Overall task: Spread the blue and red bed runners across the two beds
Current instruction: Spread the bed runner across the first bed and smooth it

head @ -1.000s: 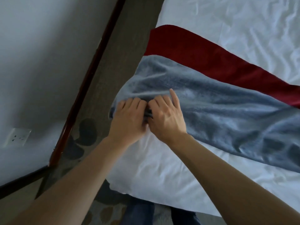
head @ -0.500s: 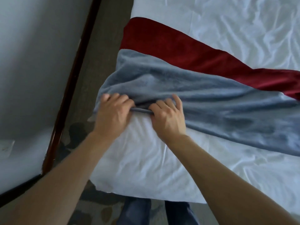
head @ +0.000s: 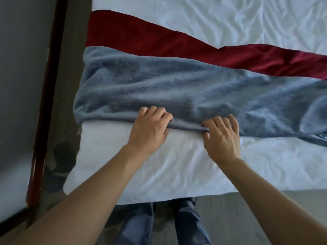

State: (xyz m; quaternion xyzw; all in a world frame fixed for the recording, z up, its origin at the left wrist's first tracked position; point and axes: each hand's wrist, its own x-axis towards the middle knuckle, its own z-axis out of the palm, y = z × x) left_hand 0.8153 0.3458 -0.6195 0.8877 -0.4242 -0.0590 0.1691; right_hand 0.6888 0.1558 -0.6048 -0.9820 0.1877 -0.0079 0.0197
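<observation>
Wall: a grey wall (head: 19, 85) was seen at the far left, edged by a dark wooden trim (head: 47, 96).
Floor: a patterned carpet (head: 60, 156) was visible between the trim and the bed.
Bed: a white-sheeted bed (head: 177, 170) was seen filling the middle and right of the view, its near edge just ahead of the person's blue trouser legs (head: 139, 225).
Red runner: the red bed runner (head: 141, 38) was laid across the sheet on the far side, its left end at the bed's left edge.
Blue runner: the blue bed runner (head: 159, 82) was laid just beside and partly over the red one, on the near side, with creases towards the right.
Left hand: the left hand (head: 150, 128) was seen with fingers curled over the blue runner's near hem, which was gripped.
Right hand: the right hand (head: 222, 137) was placed a little further right along the same hem; the edge was pinched between thumb and curled fingers, and a bunched fold was stretched between the two hands.
</observation>
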